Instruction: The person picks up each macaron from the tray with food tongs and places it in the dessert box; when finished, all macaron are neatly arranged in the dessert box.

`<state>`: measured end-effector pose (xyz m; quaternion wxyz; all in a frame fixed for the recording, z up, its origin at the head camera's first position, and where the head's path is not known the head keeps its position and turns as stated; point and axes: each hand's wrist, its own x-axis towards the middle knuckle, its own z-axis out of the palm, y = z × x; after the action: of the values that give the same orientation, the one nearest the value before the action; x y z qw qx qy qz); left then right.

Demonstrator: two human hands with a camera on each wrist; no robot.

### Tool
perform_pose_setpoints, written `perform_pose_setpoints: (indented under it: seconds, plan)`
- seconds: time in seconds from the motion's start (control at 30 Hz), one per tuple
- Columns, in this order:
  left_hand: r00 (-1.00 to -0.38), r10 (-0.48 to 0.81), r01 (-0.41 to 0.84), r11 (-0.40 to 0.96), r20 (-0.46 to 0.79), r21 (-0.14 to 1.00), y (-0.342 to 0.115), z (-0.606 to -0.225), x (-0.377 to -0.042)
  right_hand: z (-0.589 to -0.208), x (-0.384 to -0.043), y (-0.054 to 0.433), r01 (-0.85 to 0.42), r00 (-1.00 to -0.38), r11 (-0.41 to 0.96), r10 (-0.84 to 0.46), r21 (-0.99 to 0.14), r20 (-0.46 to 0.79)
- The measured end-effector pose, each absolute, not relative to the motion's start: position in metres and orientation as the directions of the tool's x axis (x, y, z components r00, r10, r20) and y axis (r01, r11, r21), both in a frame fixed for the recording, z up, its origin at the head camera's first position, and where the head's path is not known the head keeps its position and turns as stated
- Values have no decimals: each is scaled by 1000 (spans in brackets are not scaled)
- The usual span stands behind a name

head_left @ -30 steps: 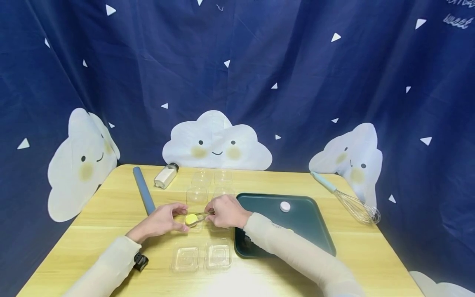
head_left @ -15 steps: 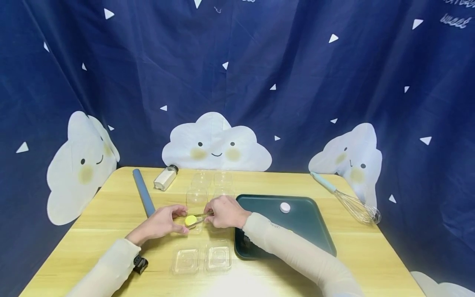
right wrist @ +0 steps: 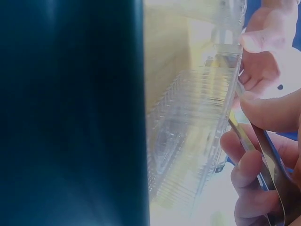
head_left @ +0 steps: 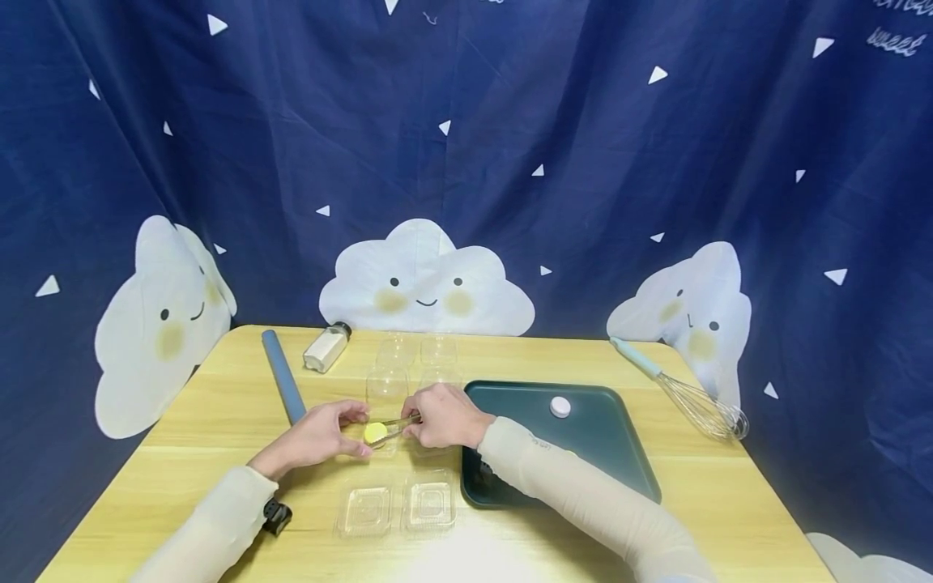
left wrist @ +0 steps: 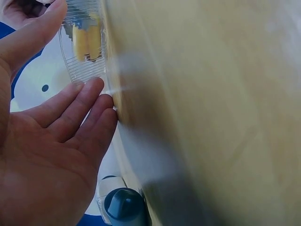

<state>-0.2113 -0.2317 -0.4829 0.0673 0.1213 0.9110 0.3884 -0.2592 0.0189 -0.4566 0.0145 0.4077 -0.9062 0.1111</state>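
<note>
A yellow macaron (head_left: pixel 375 434) sits in a clear plastic box (left wrist: pixel 83 69) whose lid (head_left: pixel 387 389) stands open behind it. My left hand (head_left: pixel 321 435) rests at the box's left side, with nearly straight fingers and the thumb at its near corner. From the right, my right hand (head_left: pixel 443 416) grips metal tongs (right wrist: pixel 269 157). The tong tips lie on either side of the macaron, their arms spread; whether they touch it I cannot tell. A white macaron (head_left: pixel 560 406) lies on the dark green tray (head_left: pixel 601 441), partly under my right forearm.
Two more clear boxes (head_left: pixel 430 504) are in front, and another stands beside the macaron's box. A blue-grey rod (head_left: pixel 283 376) and a shaker jar (head_left: pixel 327 347) lie at the back left. A whisk (head_left: pixel 688 397) lies at the right edge.
The tong arms have spread a little wider around the yellow macaron. Both hands stay almost in place; the view has shifted slightly.
</note>
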Motion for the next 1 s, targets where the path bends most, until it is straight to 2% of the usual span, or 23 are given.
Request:
perform_pose_setpoints:
  seconds: [0.47,0.67,0.87,1.0]
  plan:
    - [-960,279,167,662,-34,731,-232,-482,-212,-455,-259,21,-736,-674,650,-729,-189,118]
    - [-959,283,178,678,-30,714,-232,-483,-211,-452,-258,27,-721,-687,651,-715,-235,129]
    - [-957,288,187,684,-26,705,-233,-482,-210,-444,-259,37,-739,-670,615,-712,-275,209]
    - [-959,282,187,695,-25,694,-232,-482,-210,-436,-259,48,-720,-688,605,-685,-340,239]
